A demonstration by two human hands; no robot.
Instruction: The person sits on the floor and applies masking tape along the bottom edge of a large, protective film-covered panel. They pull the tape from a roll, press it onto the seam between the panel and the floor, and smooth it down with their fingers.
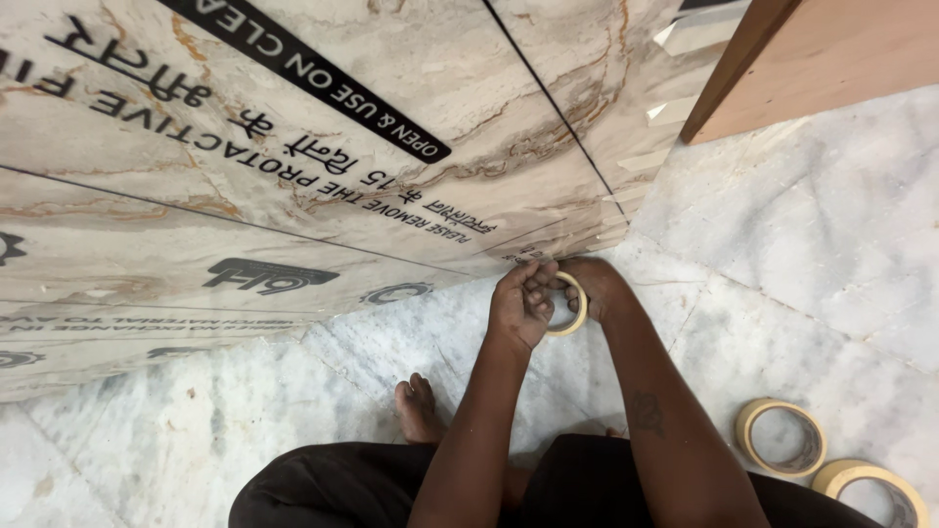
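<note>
At the lower edge of the film-covered marble-pattern panel (293,186), we grip a masking tape roll (577,305) with both left hand (521,305) and right hand (594,286) closed round it (two more tape rolls (782,437) lie well apart on the marble floor (831,244)).

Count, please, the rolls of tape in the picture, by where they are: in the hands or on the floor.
Roll of tape in the hands: 1, a cream roll between the left hand and the right hand, close to the marble-pattern panels.
Rolls of tape on the floor: 2, one and another at the lower right on the marble floor.
Total: 3
</note>
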